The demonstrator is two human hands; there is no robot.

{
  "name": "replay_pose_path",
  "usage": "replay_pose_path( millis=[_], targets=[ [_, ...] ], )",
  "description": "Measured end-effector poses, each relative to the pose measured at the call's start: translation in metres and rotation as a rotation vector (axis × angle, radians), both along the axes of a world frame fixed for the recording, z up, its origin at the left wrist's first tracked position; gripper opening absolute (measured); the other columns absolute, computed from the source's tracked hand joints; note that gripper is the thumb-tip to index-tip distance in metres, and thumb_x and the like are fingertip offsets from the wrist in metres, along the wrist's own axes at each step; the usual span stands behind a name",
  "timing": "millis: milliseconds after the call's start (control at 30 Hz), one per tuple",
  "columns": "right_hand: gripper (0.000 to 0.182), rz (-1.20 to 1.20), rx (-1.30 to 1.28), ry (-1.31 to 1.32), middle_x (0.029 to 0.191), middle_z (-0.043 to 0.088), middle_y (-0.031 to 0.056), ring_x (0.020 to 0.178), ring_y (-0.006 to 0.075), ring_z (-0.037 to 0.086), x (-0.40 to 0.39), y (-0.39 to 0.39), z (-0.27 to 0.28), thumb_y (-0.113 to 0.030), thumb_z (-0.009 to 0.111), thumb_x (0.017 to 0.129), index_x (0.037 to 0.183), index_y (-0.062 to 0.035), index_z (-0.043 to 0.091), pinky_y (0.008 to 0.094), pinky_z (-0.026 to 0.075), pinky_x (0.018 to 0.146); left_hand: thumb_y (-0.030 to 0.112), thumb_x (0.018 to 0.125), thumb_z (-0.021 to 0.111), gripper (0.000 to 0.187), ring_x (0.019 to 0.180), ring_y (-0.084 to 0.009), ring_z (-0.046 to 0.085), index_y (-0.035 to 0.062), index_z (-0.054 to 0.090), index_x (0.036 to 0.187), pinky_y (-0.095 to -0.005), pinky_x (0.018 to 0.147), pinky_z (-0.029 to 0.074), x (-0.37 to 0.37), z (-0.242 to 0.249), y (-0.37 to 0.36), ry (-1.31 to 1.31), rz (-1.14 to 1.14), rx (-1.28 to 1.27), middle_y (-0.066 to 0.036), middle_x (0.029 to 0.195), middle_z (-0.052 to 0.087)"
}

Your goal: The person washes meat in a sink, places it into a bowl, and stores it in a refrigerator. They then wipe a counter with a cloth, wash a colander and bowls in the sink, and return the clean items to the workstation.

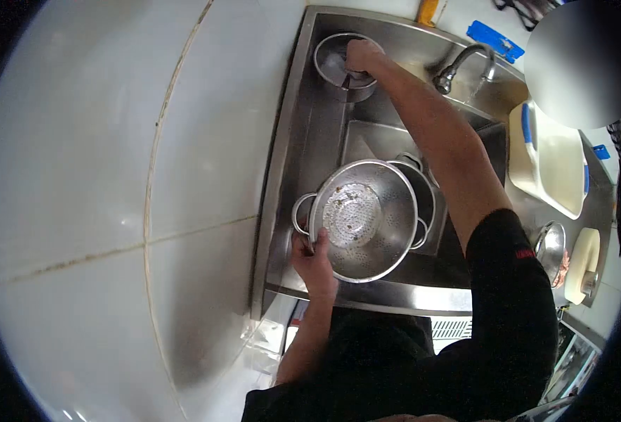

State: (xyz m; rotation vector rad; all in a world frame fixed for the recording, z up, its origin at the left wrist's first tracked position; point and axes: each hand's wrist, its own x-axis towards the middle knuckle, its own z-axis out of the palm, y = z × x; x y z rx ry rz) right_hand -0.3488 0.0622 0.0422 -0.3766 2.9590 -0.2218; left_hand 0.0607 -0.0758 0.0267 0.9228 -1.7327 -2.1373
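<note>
A perforated metal colander is tilted over the sink, with small brown bits on its bottom. My left hand grips its rim beside the left loop handle, thumb on the inside and fingers underneath. Behind the colander, partly hidden, another metal pot sits in the sink basin. At the far left corner of the sink stands a round metal pot with whitish liquid in it. My right hand reaches over this pot with its fingers closed; what they hold is too small and shaded to name.
Water runs from a curved faucet at the back of the steel sink. A cream tub with blue handles stands at right. Beyond it are a metal bowl and a cream slab. A tiled wall borders the left.
</note>
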Motion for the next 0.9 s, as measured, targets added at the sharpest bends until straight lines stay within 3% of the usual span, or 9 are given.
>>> replay_pose_path(
  millis=[167,267,300,433,600,733,767,867,900],
  targets=[
    [0.023,0.009,0.007,0.159,0.099,0.066,0.0244,0.097,0.0352,0.065,-0.028,-0.004,-0.047,-0.016,0.058,0.08,0.094,-0.0023,0.07,0.0437,0.054,0.082,0.013,0.084,0.068,0.028,0.09,-0.0207,0.057,0.0035,0.056,0.107,-0.0375,0.08,0.047,-0.007,0.004,-0.004,-0.086,0.025,0.183,-0.008,0.101,0.06],
    [0.02,0.011,-0.058,0.223,0.093,0.067,0.0234,0.093,0.0365,0.066,-0.032,-0.005,0.006,-0.014,0.058,0.079,0.09,-0.0019,0.07,0.0456,0.054,0.08,0.014,0.084,0.069,0.02,0.083,-0.0163,0.053,0.0045,0.055,0.096,-0.0334,0.075,0.044,-0.029,0.002,-0.001,-0.082,0.02,0.176,-0.005,0.091,0.056],
    [0.018,0.017,-0.239,0.402,0.084,0.067,0.0231,0.086,0.0387,0.066,-0.052,0.002,-0.004,-0.013,0.06,0.075,0.085,-0.0008,0.068,0.0457,0.054,0.076,0.014,0.085,0.069,0.018,0.078,-0.0126,0.049,0.0048,0.055,0.091,-0.0294,0.071,0.042,-0.036,-0.002,-0.001,-0.053,0.016,0.163,-0.002,0.085,0.053],
    [0.016,-0.064,-0.402,0.52,0.076,0.065,0.0223,0.079,0.0398,0.065,0.079,0.057,0.098,-0.013,0.062,0.072,0.079,0.0005,0.065,0.0458,0.053,0.072,0.013,0.086,0.068,0.015,0.072,-0.009,0.044,0.0047,0.055,0.084,-0.0253,0.067,0.039,-0.095,0.001,0.022,0.03,-0.057,0.197,0.002,0.077,0.049],
    [0.022,-0.536,-0.741,0.077,0.084,0.066,0.0225,0.084,0.0381,0.064,0.223,0.108,0.019,-0.019,0.063,0.076,0.088,-0.0004,0.067,0.0445,0.05,0.081,0.01,0.087,0.065,0.012,0.071,-0.009,0.044,0.004,0.056,0.083,-0.0253,0.065,0.038,-0.144,0.011,0.08,0.043,-0.159,0.256,0.001,0.079,0.052],
    [0.019,-0.082,-0.576,0.2,0.118,0.059,0.0214,0.1,0.0365,0.061,0.268,0.085,-0.042,-0.014,0.065,0.075,0.09,-0.0036,0.07,0.0422,0.048,0.091,0.01,0.087,0.064,0.009,0.075,-0.0113,0.053,0.0028,0.058,0.086,-0.0273,0.07,0.043,-0.169,-0.001,0.113,0.0,-0.329,0.132,-0.002,0.083,0.059],
    [0.02,0.072,-0.411,0.15,0.113,0.061,0.0213,0.101,0.0379,0.061,0.286,0.111,-0.041,-0.014,0.064,0.076,0.092,-0.0054,0.07,0.043,0.048,0.091,0.01,0.087,0.064,0.009,0.075,-0.0113,0.053,0.0028,0.058,0.086,-0.0268,0.07,0.042,-0.174,0.007,0.114,-0.015,-0.325,0.194,-0.002,0.083,0.059],
    [0.021,-0.541,-0.449,-0.25,0.108,0.062,0.0217,0.102,0.0369,0.06,0.257,0.173,-0.056,-0.014,0.062,0.076,0.094,-0.0053,0.07,0.0448,0.047,0.091,0.012,0.085,0.067,0.013,0.072,-0.0114,0.05,0.0025,0.058,0.083,-0.0272,0.068,0.04,-0.166,-0.001,0.129,-0.064,-0.365,0.111,-0.003,0.081,0.057],
    [0.021,-0.61,-0.523,0.03,0.104,0.063,0.0222,0.096,0.0353,0.062,0.246,0.17,-0.068,-0.013,0.061,0.077,0.095,-0.0055,0.069,0.0456,0.048,0.087,0.012,0.084,0.068,0.014,0.073,-0.0119,0.05,0.0023,0.058,0.084,-0.0282,0.069,0.041,-0.163,-0.015,0.142,-0.061,-0.407,0.039,-0.003,0.081,0.057]
  ],
)
